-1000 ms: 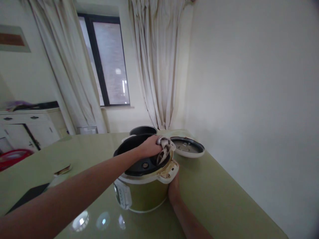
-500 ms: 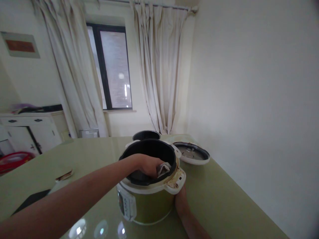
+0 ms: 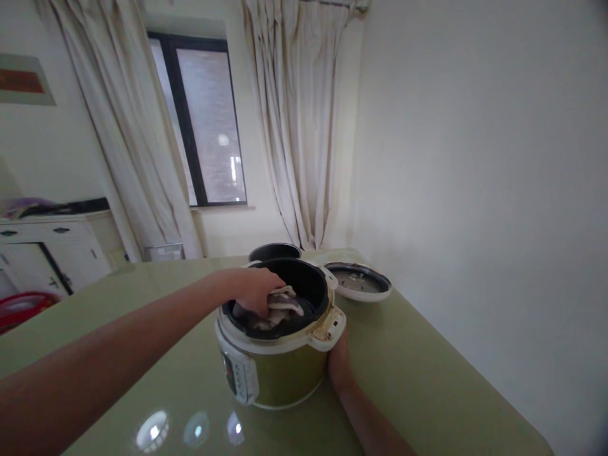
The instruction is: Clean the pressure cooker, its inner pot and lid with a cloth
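Observation:
A green and white electric pressure cooker (image 3: pixel 289 377) stands without its lid on the table, its control panel turned to the front left. My left hand (image 3: pixel 259 290) reaches over its rim from the left, closed on a crumpled pale cloth (image 3: pixel 284 305) inside the dark pot opening. Part of the cloth hangs below the fingers. Against the cooker's right side, below the stained white handle (image 3: pixel 331 328), rests my right hand (image 3: pixel 339 361). Its fingers are hidden behind the cooker's body and the handle.
Behind the cooker stands a dark round pot (image 3: pixel 275 251). The cooker's lid (image 3: pixel 358 282) lies upturned at the back right, near the edge of the glossy green table (image 3: pixel 413 380). A white wall (image 3: pixel 484 190) rises beyond that side. A red basin (image 3: pixel 26 307) shows far left.
My left hand has moved the cloth from the right inner wall of the cooker toward the middle left, and more cloth shows. My right hand stays at the cooker's side. The view has shifted slightly.

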`<state>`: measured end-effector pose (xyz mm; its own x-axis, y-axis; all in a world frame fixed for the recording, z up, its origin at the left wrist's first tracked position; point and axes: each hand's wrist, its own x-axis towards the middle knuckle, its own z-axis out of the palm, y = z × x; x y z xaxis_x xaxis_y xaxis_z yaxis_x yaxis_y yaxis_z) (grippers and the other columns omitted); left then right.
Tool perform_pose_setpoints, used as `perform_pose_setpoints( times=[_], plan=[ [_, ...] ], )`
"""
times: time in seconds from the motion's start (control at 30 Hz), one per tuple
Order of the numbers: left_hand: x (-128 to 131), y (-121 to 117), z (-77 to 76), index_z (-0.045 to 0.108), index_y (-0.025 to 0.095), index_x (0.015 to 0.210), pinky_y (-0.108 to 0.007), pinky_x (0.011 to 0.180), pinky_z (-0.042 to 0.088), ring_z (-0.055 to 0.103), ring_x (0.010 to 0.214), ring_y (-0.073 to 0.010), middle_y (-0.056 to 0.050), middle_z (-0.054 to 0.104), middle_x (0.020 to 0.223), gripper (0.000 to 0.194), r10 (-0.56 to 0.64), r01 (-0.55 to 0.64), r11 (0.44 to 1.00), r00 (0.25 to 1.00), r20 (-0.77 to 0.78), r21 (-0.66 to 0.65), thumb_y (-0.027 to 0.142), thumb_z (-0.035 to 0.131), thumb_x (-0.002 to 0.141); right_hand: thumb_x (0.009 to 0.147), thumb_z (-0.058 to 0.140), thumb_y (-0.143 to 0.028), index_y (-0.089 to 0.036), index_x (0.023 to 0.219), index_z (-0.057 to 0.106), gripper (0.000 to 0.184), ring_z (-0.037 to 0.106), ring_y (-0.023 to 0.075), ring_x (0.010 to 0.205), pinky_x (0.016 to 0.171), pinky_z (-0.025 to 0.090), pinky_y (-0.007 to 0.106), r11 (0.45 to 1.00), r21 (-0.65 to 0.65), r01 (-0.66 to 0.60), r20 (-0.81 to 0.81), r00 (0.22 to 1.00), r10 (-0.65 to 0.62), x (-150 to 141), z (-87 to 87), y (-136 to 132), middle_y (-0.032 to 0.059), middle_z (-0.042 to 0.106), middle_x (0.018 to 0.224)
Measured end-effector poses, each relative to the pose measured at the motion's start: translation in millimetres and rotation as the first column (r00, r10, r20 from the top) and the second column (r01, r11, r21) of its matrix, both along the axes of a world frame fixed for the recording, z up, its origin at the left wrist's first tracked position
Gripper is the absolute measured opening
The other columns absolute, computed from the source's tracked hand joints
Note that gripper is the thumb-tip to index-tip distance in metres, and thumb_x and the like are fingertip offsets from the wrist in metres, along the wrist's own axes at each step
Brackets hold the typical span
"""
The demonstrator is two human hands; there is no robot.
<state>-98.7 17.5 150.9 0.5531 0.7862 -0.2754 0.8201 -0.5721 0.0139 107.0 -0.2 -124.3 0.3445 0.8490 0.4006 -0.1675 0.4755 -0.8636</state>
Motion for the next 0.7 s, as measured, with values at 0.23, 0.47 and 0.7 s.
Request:
perform_pose_setpoints(
  times=[0.23, 0.47, 0.7],
  plan=[
    [-9.9, 23.2, -13.6, 0.073, 0.023, 0.119, -0.051, 0.090, 0.055, 0.066, 0.116, -0.0415, -0.020, 0.069, 0.123, 0.039, 0.165, -0.122, 0.915, 0.983, -0.081, 0.384, 0.015, 0.067, 0.082, 0.099, 0.053, -0.062, -0.027, 0.137, 0.066, 0.053, 0.063, 0.0310, 0.128, 0.111, 0.050, 0.048, 1.000, 0.010, 0.015, -0.021, 1.000, -0.015, -4.5, 4.8, -2.8, 0.0085, 0.070, 0.134],
    [49.0, 49.5, -25.6, 0.063, 0.019, 0.126, -0.053, 0.100, 0.052, 0.067, 0.119, -0.0394, -0.020, 0.070, 0.122, 0.038, 0.104, -0.155, 0.917, 0.982, 0.155, 0.368, 0.028, 0.062, 0.090, 0.100, 0.052, -0.061, -0.032, 0.138, 0.064, 0.049, 0.061, 0.0292, 0.131, 0.113, 0.048, 0.046, 1.000, -0.009, 0.001, -0.032, 1.000, -0.002, -5.0, -1.4, -0.6, 0.0042, 0.069, 0.135],
    [67.8, 42.5, -39.3, 0.069, 0.022, 0.113, -0.032, 0.093, 0.056, 0.072, 0.104, -0.0236, -0.004, 0.078, 0.112, 0.028, -0.035, 0.056, 0.996, 0.960, 0.278, -0.069, 0.025, 0.063, 0.085, 0.100, 0.055, -0.057, -0.029, 0.140, 0.062, 0.049, 0.061, 0.0290, 0.130, 0.113, 0.047, 0.046, 1.000, 0.009, -0.014, -0.035, 0.999, 0.014, -6.2, 0.5, -1.0, 0.0058, 0.069, 0.137]
  ],
)
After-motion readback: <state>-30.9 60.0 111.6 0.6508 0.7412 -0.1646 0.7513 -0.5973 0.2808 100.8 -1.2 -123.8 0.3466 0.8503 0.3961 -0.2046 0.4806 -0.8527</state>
